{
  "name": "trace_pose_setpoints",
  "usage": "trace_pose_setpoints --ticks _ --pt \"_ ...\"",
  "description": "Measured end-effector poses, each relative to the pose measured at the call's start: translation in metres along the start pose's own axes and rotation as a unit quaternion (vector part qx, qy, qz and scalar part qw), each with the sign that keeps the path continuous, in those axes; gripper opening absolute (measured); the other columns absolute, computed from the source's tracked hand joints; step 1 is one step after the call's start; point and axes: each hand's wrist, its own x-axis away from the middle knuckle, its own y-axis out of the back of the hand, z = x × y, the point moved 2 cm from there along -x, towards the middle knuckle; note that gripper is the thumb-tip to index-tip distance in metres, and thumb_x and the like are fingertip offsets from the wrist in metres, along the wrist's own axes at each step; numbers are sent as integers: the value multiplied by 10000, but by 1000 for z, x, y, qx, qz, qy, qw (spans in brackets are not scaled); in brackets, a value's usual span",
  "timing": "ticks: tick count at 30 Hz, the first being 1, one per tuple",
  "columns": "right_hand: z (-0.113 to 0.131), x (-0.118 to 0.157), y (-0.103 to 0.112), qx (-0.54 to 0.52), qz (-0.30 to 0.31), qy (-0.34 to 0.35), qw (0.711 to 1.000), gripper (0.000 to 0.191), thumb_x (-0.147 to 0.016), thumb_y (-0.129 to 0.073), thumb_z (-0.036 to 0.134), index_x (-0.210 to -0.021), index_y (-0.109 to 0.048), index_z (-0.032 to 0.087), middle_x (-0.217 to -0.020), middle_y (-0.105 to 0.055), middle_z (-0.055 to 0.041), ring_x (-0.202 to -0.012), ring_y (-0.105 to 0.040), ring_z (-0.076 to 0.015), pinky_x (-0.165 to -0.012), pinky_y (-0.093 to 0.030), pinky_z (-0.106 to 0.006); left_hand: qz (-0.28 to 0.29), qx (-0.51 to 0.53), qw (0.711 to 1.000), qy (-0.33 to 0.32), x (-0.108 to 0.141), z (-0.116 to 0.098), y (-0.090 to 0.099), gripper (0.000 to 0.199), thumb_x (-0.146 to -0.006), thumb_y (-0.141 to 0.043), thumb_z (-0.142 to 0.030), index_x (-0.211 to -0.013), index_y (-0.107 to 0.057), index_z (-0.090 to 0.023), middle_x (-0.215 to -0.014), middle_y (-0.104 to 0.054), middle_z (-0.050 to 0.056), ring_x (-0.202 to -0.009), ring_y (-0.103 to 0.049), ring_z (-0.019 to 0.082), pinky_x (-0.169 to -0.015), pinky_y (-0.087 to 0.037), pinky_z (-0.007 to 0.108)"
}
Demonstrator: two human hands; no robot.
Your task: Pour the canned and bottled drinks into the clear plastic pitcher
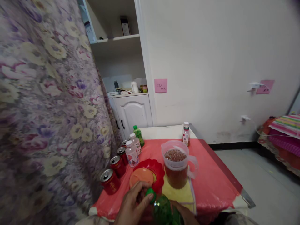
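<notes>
A green bottle (162, 208) is near the table's front edge, tilted with its neck toward the left. My left hand (134, 204) pinches its green cap (150, 196) between thumb and fingers; whether the cap is still on the neck is hard to tell. My right hand (184, 214) is wrapped round the bottle's body at the lower edge of the view. Beyond them stands a clear pitcher (177, 175) of brown, foamy liquid on a yellow cloth (172, 194). An orange lid (141, 177) lies on a red scalloped plate (160, 175).
Several red cans (110, 182) line the left side, with two clear bottles (132, 154) and another green bottle (139, 136) behind. A small bottle (186, 135) stands at the back right. A floral curtain (51, 109) hangs left.
</notes>
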Motion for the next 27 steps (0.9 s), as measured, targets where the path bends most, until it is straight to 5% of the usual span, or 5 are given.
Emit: trace_pose_setpoints --ticks 2,8,15,22,27 --pt "-8 -2 -1 -15 1 -14 1000 771 -649 -673 779 -1165 -750 210 -1106 -777 -115 -1139 -671 -375 -1106 -423 -521 1 13 1000 -14 0 0 1 309 -818 -659 -495 -893 -760 -213 -748 -685 29 -705 -645 206 -654 -507 288" --pt "-5 1 4 27 21 9 999 829 -640 -695 758 -1243 -710 191 -1207 -752 -153 -1192 -653 -382 -1125 -414 -491 23 47 998 -21 3 6 4 390 -810 -671 -463 -1133 -771 -269 -1229 -758 101 -1182 -666 293 -1037 -507 407" --pt "13 3 2 68 38 -14 997 702 -663 -741 622 -1261 -695 258 -1199 -758 -101 -1243 -615 -385 -1146 -387 -503 -6 19 1000 -5 2 3 3 309 -805 -674 -453 -973 -781 -217 -857 -760 72 -806 -710 253 -756 -584 360" --pt "7 5 3 68 22 -2 997 723 -659 -742 637 -1253 -699 228 -1237 -745 -122 -1282 -593 -391 -1164 -366 -504 15 46 999 -20 4 12 1 426 -833 -648 -487 -1179 -745 -259 -1289 -723 119 -1238 -638 300 -1070 -490 440" --pt "0 0 1 43 16 -34 998 710 -678 -691 699 -1185 -733 205 -1179 -765 -131 -1226 -633 -379 -1147 -389 -502 -8 25 1000 -2 5 11 -1 331 -810 -678 -473 -992 -771 -212 -937 -776 85 -864 -716 258 -822 -589 373"
